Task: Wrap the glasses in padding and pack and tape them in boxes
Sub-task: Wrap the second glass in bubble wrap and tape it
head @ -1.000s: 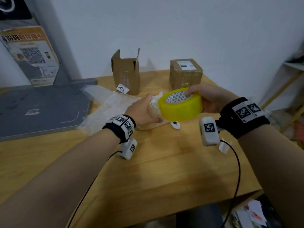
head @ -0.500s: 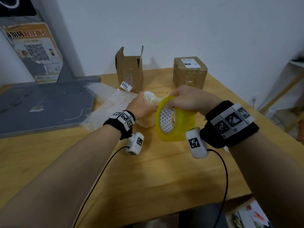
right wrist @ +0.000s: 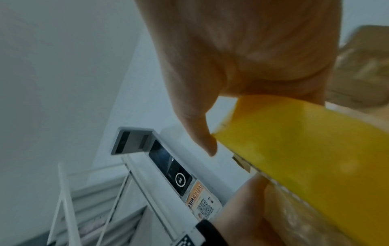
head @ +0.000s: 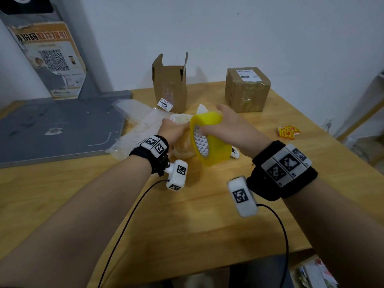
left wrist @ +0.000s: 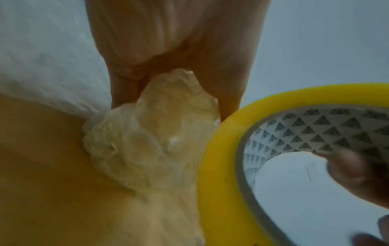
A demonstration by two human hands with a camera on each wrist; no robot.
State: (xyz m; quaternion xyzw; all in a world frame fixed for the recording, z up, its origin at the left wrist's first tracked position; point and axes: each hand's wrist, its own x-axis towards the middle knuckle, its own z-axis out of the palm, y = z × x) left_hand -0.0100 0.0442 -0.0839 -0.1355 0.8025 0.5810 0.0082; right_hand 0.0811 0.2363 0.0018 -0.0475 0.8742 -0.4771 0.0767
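My left hand [head: 175, 132] grips a glass wrapped in translucent padding [head: 182, 142], which rests on the wooden table [head: 187, 215]. In the left wrist view the crumpled padding bundle [left wrist: 147, 141] bulges from under that hand's fingers [left wrist: 179, 50]. My right hand [head: 226, 125] holds a big yellow tape roll [head: 209, 140] on edge against the bundle, fingers hooked through its patterned core. The tape roll [right wrist: 305, 149] fills the right wrist view below the right hand's thumb [right wrist: 202, 133]. An open tall cardboard box [head: 169, 82] and a taped box [head: 247, 89] stand behind.
Sheets of plastic padding [head: 137, 123] lie left of the bundle beside a grey board [head: 58, 125]. Yellow-red stickers [head: 287, 132] lie at the table's right. A small white object [head: 234, 154] sits behind the tape. The wall is just behind the boxes.
The tape roll has been tipped from flat onto its edge and brought down against the wrapped glass. My left hand has kept its hold on the bundle.
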